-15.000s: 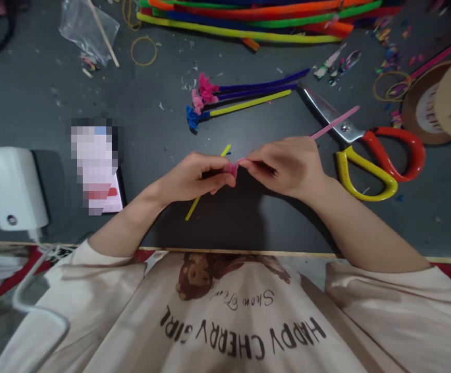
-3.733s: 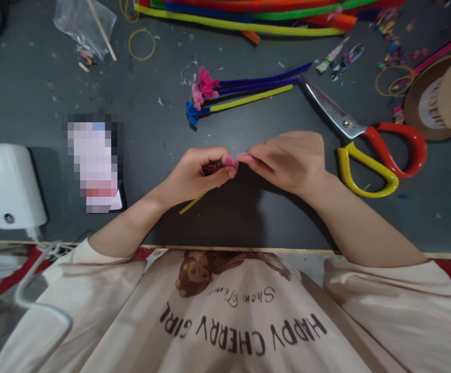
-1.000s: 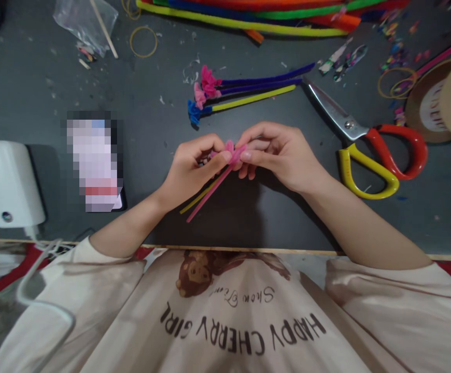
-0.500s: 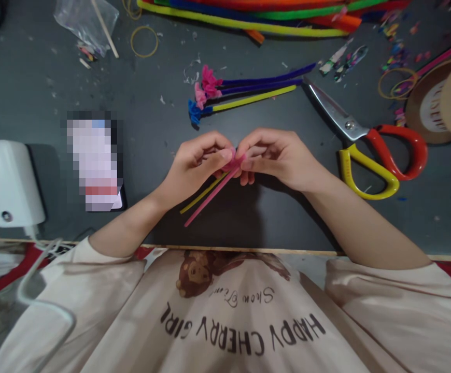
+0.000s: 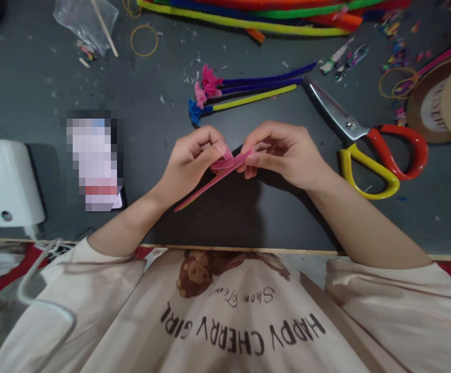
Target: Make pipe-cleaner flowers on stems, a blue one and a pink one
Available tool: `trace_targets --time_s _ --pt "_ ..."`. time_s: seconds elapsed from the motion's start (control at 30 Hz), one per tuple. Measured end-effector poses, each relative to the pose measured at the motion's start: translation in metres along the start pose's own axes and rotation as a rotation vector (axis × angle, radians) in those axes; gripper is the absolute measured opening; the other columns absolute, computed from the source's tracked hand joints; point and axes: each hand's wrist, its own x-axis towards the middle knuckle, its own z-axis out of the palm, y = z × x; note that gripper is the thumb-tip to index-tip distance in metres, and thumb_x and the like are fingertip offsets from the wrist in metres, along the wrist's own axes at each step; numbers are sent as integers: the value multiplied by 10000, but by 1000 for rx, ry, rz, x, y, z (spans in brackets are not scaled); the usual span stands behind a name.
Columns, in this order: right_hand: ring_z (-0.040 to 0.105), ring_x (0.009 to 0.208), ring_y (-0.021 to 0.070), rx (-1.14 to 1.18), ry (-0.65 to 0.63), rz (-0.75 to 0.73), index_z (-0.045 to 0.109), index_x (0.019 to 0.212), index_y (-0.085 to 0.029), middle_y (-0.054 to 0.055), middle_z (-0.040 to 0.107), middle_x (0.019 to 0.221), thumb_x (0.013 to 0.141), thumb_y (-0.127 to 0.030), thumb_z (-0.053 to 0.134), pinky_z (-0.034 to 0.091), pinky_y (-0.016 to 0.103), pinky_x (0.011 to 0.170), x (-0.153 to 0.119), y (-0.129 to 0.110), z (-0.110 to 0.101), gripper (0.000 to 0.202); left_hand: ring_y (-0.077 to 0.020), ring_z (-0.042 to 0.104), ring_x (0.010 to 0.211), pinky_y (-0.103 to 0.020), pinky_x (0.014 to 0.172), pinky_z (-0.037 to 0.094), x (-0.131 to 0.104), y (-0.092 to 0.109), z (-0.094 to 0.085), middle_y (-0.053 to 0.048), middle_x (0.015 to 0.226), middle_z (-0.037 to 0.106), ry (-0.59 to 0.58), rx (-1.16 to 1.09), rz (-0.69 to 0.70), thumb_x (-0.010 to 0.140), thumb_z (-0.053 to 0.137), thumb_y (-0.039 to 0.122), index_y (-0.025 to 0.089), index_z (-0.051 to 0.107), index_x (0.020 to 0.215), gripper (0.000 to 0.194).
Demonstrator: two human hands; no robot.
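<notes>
Between my hands is a pink pipe cleaner point(image 5: 221, 177), bent into loops, with a straight length slanting down to the left. My left hand point(image 5: 196, 158) pinches the looped part between thumb and fingers. My right hand point(image 5: 282, 153) pinches the pink piece at its right end. A thin yellow stem point(image 5: 188, 203) lies along the straight pink length and is mostly hidden by it. Just beyond my hands lie pipe-cleaner flowers: a blue one point(image 5: 195, 112) on a yellow stem, and pink ones point(image 5: 210, 80) on dark blue stems.
Scissors point(image 5: 350, 125) with red and yellow handles lie right of my hands. A blurred-out phone point(image 5: 95, 160) and a white power bank point(image 5: 10, 184) are on the left. Long coloured pipe cleaners point(image 5: 249, 23), a rubber band point(image 5: 144, 41) and a plastic bag point(image 5: 87, 20) lie farther back.
My hands have moved slightly apart, showing more of the pink loops. The straight pink length has swung up and left, now covering most of the yellow stem.
</notes>
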Motion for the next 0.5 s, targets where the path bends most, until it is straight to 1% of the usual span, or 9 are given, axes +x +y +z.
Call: trace_targets --time_s 0.1,0.2,0.37,0.5 --pt "621 573 44 -23 25 -22 646 834 -153 -30 646 693 811 -364 725 525 152 538 0 1 1 226 -37 542 523 -151 511 474 0 1 0 41 602 581 -28 17 -3 870 618 355 185 519 682 272" --pt "613 566 41 -45 66 -44 651 822 -156 -33 641 693 807 -369 729 523 152 536 0 2 2 227 -44 582 512 -156 500 499 -1 1 1 47 602 595 -53 -12 -25 886 595 368 190 501 707 269" --pt "611 575 43 -57 134 -78 648 831 -158 -33 643 696 798 -385 736 520 152 528 1 4 2 246 -84 644 478 -195 459 543 -4 2 4 53 619 653 -123 -119 -144 918 540 405 201 475 795 247" --pt "613 597 51 -84 146 -83 650 842 -159 -31 642 694 800 -407 731 518 157 531 1 6 2 265 -69 654 484 -160 456 536 -4 6 5 56 621 662 -164 -146 -197 920 548 382 183 529 799 234"
